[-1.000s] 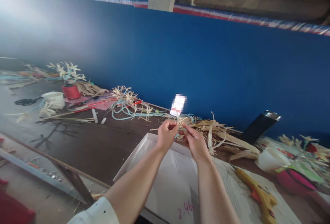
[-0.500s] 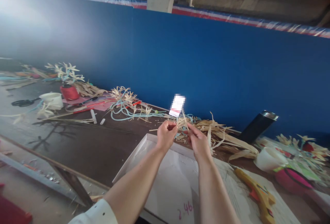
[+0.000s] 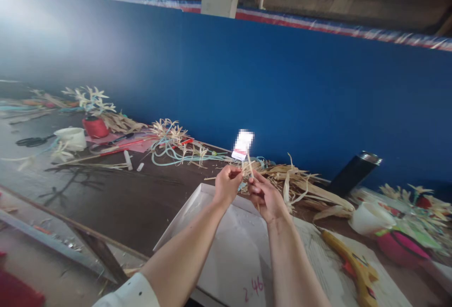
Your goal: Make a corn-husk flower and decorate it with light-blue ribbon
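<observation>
My left hand [image 3: 228, 184] and my right hand [image 3: 264, 196] are raised together above the far edge of a white board [image 3: 226, 250] lying on the dark table. Both are pinched on thin pale straw strips [image 3: 249, 165] that stick up between the fingers; my right hand's fingers are wrapped round one strip. Just behind the hands lies a heap of dried husk strips [image 3: 303, 187].
A yellow glue gun [image 3: 353, 267] lies on the board at right. A black flask [image 3: 355, 173], a white cup [image 3: 369, 217] and a pink pot [image 3: 399, 246] stand at right. Straw flowers, blue cord [image 3: 173, 154], a red pot [image 3: 93, 127], a white bowl [image 3: 72, 137] and scissors [image 3: 31, 141] lie at left. A blue wall runs behind.
My right hand has drawn back toward my left hand, and a straw strip now stands more upright between them. The left hand has hardly moved.
</observation>
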`<move>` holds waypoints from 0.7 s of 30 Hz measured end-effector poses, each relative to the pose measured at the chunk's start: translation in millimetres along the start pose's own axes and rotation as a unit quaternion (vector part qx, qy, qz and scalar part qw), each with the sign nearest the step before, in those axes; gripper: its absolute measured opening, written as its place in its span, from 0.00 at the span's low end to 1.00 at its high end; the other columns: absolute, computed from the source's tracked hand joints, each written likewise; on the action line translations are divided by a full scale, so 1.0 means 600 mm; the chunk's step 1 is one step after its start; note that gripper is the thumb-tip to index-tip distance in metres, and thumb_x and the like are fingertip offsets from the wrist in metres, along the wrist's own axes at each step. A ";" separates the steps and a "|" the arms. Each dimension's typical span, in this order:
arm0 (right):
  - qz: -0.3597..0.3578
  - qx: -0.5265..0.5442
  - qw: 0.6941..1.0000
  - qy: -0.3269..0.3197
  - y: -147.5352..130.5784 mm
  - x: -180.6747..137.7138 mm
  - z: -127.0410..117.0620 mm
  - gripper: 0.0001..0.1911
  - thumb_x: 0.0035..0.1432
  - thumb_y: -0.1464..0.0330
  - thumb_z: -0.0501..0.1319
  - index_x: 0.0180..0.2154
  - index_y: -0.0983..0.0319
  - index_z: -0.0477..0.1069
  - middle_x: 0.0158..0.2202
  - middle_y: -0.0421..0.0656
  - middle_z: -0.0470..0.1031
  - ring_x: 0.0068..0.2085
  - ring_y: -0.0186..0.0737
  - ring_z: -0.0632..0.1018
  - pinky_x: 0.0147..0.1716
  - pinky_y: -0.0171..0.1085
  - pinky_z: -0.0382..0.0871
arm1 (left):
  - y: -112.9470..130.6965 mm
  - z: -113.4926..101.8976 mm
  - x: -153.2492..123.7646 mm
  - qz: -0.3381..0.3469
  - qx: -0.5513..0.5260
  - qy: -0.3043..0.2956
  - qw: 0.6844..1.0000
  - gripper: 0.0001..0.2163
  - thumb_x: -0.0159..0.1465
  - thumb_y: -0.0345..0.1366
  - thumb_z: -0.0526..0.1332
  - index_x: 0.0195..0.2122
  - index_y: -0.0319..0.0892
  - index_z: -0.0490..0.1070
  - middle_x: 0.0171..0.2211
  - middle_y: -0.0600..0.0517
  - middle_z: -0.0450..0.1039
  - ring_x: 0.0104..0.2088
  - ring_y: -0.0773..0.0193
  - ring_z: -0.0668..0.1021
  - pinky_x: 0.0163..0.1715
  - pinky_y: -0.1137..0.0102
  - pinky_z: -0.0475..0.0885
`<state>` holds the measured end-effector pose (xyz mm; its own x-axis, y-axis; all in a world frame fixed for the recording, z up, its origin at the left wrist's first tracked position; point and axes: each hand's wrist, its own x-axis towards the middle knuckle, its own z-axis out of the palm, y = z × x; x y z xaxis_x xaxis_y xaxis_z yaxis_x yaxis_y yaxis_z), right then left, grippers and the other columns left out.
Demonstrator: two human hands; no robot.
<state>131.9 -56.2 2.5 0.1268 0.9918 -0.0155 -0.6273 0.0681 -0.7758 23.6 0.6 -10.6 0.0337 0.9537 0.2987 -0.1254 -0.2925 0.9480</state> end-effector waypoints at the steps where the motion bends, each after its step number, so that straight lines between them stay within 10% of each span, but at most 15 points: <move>1: 0.009 0.003 1.000 -0.006 -0.001 0.000 -0.002 0.15 0.45 0.77 0.63 0.38 0.62 0.70 0.29 0.39 0.67 0.21 0.22 0.62 0.10 0.19 0.47 | 0.000 0.000 -0.001 0.001 -0.001 -0.007 1.000 0.08 0.51 0.37 0.62 0.29 0.38 0.70 0.25 0.52 0.72 0.26 0.68 0.73 0.27 0.74 0.66; 10: 0.040 -0.031 0.998 -0.029 -0.002 -0.001 -0.006 0.19 0.42 0.76 0.65 0.39 0.61 0.71 0.28 0.38 0.68 0.20 0.21 0.61 0.11 0.19 0.45 | -0.006 0.005 -0.002 0.012 -0.007 -0.020 1.000 0.07 0.51 0.36 0.61 0.30 0.38 0.70 0.25 0.53 0.72 0.26 0.68 0.74 0.28 0.74 0.67; 21: -0.138 -0.315 0.932 0.117 0.018 0.013 -0.007 0.23 0.45 0.63 0.63 0.46 0.59 0.72 0.28 0.40 0.74 0.21 0.29 0.64 0.17 0.29 0.54 | -0.006 0.007 -0.004 0.011 -0.012 0.003 1.000 0.08 0.50 0.37 0.62 0.29 0.38 0.69 0.24 0.53 0.72 0.25 0.68 0.74 0.26 0.75 0.66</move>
<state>129.3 -48.2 -8.6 0.4267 0.8903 0.1593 0.0193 0.1671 -0.9857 28.0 -0.8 -14.5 0.0250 0.9477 0.3181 -0.1505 -0.3110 0.9384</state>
